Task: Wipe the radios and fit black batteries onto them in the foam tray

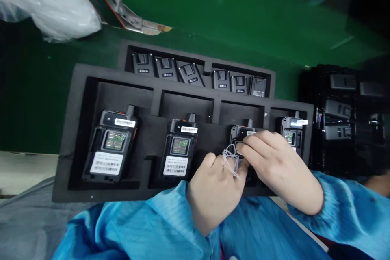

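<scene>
A black foam tray (65, 142) holds several two-way radios, lying face down with their backs open and labels showing. One radio (112, 146) lies at the left, another radio (179, 148) further right. My left hand (217, 189) is closed over the third radio (240, 131), with a bunch of thin whitish loops (230, 159) at its fingers. Over the same radio, my right hand (274, 166) is closed, its fingertips meeting those of the left; what they pinch is hidden. Behind my right hand is a fourth radio (289, 136), partly covered.
Behind is a second foam tray (123, 55) of black battery packs (164, 69) marked "Riton". More black packs (338, 107) are stacked at the right. Clear plastic bagging (61, 4) and a metal bracket (134, 18) are at the upper left, over a green surface (213, 16).
</scene>
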